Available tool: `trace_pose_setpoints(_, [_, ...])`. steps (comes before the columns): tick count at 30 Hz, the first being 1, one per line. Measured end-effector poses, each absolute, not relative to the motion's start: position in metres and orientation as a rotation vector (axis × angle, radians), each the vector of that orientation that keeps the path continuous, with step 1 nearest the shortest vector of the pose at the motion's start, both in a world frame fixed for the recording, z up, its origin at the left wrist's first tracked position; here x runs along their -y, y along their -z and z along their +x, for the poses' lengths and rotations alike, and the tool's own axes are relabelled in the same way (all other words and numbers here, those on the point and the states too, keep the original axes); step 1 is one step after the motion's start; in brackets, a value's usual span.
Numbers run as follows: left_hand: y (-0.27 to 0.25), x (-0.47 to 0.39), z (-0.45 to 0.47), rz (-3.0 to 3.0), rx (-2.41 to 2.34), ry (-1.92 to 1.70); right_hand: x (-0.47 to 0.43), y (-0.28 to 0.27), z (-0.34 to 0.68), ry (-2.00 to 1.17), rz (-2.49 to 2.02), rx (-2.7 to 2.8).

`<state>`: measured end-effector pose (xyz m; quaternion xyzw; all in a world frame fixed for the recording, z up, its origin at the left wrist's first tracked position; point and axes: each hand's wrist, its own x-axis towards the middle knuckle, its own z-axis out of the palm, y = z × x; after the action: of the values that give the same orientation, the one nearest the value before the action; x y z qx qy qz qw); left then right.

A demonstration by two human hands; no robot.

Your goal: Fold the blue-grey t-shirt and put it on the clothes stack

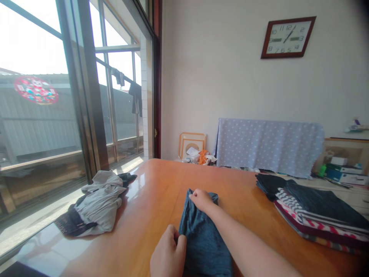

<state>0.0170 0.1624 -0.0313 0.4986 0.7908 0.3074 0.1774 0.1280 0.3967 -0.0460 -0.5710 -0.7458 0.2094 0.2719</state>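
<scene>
Two-point grasp on heathered dark-blue garment (206,244): pinched by left hand (169,252) at left edge, by right hand (201,200) at far end. Lies on glossy wooden table (150,204).

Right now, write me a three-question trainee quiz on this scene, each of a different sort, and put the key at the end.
1. Which hand is nearer the far edge of the table: the left hand or the right hand?
2. True or false: the crumpled grey clothes lie to the left of the dark blue garment.
3. What is mounted on the wall above the dotted cloth? A) a mirror; B) a clock; C) a shelf.

Key:
1. The right hand, at the dark blue garment's far end.
2. True.
3. B.
</scene>
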Motion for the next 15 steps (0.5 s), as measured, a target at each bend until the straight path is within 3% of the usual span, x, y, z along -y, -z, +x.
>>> trace_pose_setpoints(10, [0.024,-0.163,0.012,1.438,-2.253,-0.839,-0.405,0.041,0.123,-0.509,-1.536,1.999])
trace_pose_setpoints(15, [0.011,-0.169,0.013,1.731,-2.264,-0.933,-0.405,0.038,0.159,-0.421,-1.582,1.995])
